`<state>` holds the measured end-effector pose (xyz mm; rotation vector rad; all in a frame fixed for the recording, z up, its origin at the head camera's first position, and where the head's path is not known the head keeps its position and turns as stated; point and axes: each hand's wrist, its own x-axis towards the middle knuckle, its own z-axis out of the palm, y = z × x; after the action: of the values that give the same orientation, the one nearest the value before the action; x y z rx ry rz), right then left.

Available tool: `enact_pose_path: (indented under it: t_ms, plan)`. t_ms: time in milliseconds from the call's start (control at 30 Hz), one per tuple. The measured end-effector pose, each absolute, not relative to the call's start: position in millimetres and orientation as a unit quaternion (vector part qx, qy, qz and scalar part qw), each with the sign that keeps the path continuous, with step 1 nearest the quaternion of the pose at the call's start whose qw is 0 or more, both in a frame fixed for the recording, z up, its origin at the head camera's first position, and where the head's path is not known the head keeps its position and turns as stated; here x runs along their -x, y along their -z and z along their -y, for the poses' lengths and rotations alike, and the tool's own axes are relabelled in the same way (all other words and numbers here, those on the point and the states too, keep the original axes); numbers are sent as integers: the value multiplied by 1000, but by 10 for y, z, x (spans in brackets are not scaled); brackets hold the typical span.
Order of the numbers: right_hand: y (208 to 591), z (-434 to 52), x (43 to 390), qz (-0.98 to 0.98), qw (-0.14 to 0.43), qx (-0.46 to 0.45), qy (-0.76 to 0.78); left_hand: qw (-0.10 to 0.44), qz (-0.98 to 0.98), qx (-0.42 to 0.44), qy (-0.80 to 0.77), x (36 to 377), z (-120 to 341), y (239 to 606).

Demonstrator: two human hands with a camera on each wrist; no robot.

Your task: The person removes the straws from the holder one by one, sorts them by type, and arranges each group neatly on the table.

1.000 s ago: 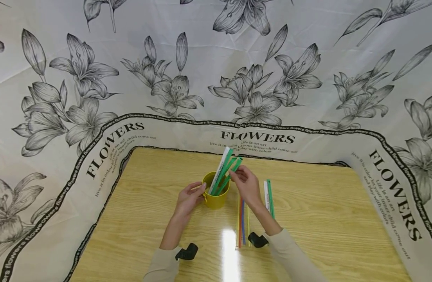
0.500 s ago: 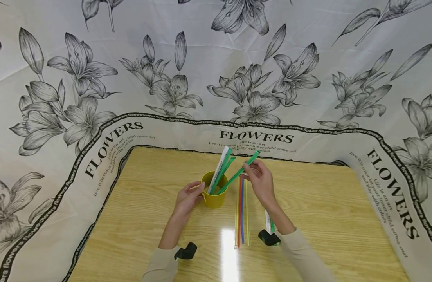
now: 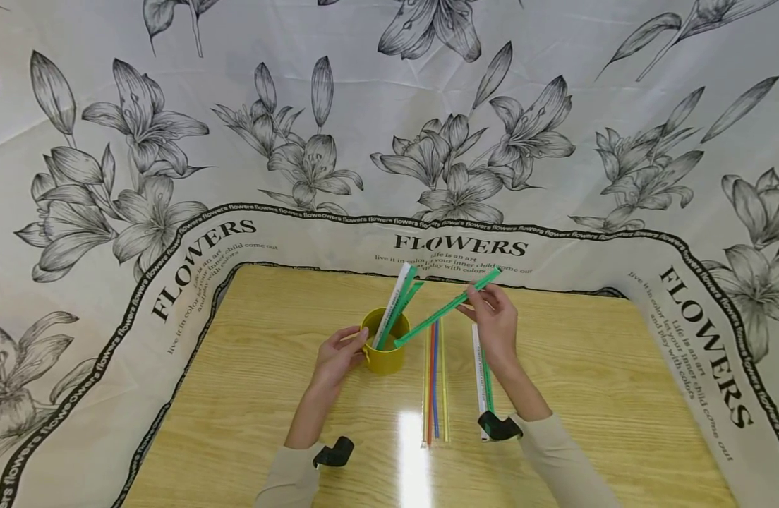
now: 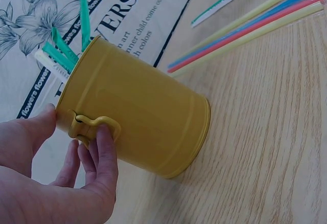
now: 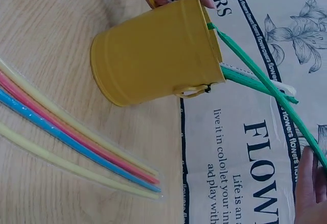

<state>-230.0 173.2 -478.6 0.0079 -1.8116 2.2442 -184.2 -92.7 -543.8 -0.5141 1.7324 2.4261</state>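
Note:
A small yellow metal bucket (image 3: 385, 363) stands on the table. My left hand (image 3: 332, 358) holds it at the left, thumb at the rim and fingers at the side handle loop (image 4: 104, 123). Inside lean a white wrapped straw (image 3: 389, 307) and green ones (image 5: 250, 82). My right hand (image 3: 497, 321), right of the bucket, pinches a long green wrapped straw (image 3: 442, 312) near its upper end. That straw slants down to the left, its lower end at the bucket's rim.
Several straws in clear wrappers, yellow, red and blue (image 3: 435, 384), lie side by side right of the bucket. Further right, partly under my right forearm, lie a white wrapped straw (image 3: 478, 367) and a green one. A flower-printed cloth (image 3: 326, 240) borders the table behind.
My right hand has moved right and pulled the green straw away from the others, tilting it flatter as its lower end rises to the rim. My left hand stays on the bucket.

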Motion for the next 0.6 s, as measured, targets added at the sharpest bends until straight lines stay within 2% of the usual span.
enact_pose_path:
  t_ms: [233,600]
  plan:
    - [4790,-1881,2285,632,161,22,-758,59,-579,173,-794,1844,944,5451]
    - [5000,-2125,2210,668,149,60,-726,69,-589,164,-788,1807,951,5408]
